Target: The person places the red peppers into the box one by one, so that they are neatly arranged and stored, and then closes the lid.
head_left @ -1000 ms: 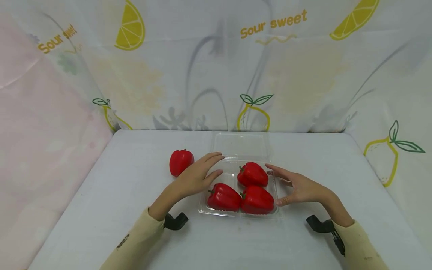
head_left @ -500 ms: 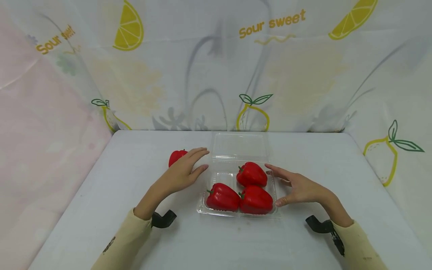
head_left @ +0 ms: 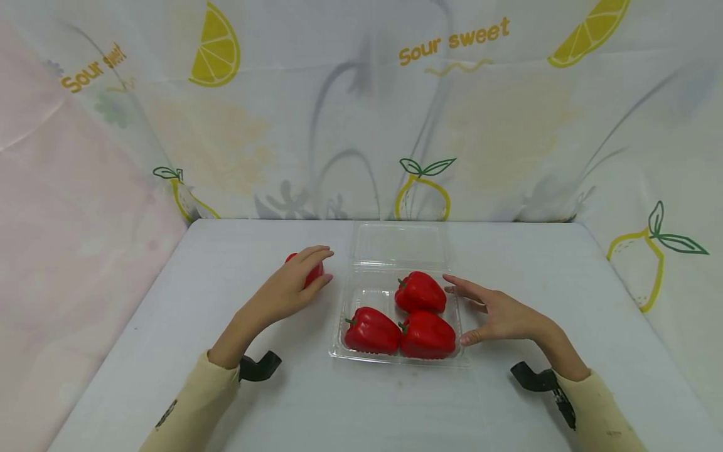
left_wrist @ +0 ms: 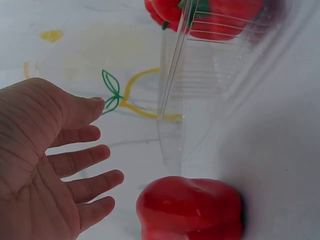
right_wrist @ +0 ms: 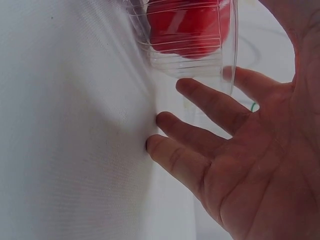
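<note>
My left hand (head_left: 285, 289) hovers over a loose red bell pepper (head_left: 314, 274) on the table, hiding much of it in the head view. In the left wrist view its fingers are spread and apart from that bell pepper (left_wrist: 190, 207). A clear plastic clamshell box (head_left: 369, 296) lies with its lid folded back. Inside are three red bell peppers: one at the front left (head_left: 373, 331), one at the front right (head_left: 428, 335) and one at the back right (head_left: 420, 292). My right hand (head_left: 503, 316) is beside the box's right side, fingers spread, fingertips right at the wall.
The box's transparent lid (head_left: 402, 245) lies flat toward the back of the white table (head_left: 418, 408). Printed cloth (head_left: 350, 113) hangs behind the table and along its sides. A black camera mount (head_left: 261, 366) sticks out from the left wrist, another (head_left: 533, 378) from the right.
My left hand has moved left, away from over the box's left side to above the loose bell pepper. The right hand has stayed by the box.
</note>
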Demonstrator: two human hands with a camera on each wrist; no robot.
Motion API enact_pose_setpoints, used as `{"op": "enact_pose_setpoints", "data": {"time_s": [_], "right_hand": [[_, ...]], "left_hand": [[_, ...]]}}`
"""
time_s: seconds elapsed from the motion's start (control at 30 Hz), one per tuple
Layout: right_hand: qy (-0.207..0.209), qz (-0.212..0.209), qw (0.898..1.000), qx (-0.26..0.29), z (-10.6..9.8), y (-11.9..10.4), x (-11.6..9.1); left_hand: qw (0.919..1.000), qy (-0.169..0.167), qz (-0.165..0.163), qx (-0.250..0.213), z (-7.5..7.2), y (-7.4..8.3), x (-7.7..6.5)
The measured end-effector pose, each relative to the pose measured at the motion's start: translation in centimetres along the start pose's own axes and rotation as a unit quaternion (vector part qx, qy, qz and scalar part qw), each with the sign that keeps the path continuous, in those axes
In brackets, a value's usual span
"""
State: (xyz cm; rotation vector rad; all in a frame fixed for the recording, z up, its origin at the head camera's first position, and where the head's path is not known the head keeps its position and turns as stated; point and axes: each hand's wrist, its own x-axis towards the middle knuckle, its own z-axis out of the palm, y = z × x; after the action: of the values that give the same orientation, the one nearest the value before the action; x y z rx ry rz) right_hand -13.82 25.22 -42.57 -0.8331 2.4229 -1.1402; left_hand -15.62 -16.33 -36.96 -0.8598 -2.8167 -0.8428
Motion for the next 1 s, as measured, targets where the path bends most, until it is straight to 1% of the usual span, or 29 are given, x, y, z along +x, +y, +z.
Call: {"op": "enact_pose_setpoints", "data": {"time_s": [0.13,0.27,0.57,0.77,1.0], "right_hand": [[0.001,0.002,1.000,0.000,0.0,0.0,0.0],[0.003,0.000,1.000,-0.001,0.1,0.0,0.0],[0.003,0.000,1.000,-0.004,0.0,0.0,0.0],[0.001,-0.002,1.000,0.000,-0.1,0.0,0.1],[0.000,-0.002,1.000,0.005,-0.1,0.1,0.0]], "left_hand": [[1.0000,0.005,0.003,0.003,0.0,-0.5,-0.3],[0.9999,0.010,-0.001,0.004,-0.1,-1.2,-0.5],[0.9994,0.023,-0.027,-0.005,-0.5,-2.8,-0.8],[0.9986,0.027,-0.044,-0.011,-0.1,-3.7,-1.0],[0.9979,0.020,-0.060,-0.010,0.3,-4.6,-1.1]]}}
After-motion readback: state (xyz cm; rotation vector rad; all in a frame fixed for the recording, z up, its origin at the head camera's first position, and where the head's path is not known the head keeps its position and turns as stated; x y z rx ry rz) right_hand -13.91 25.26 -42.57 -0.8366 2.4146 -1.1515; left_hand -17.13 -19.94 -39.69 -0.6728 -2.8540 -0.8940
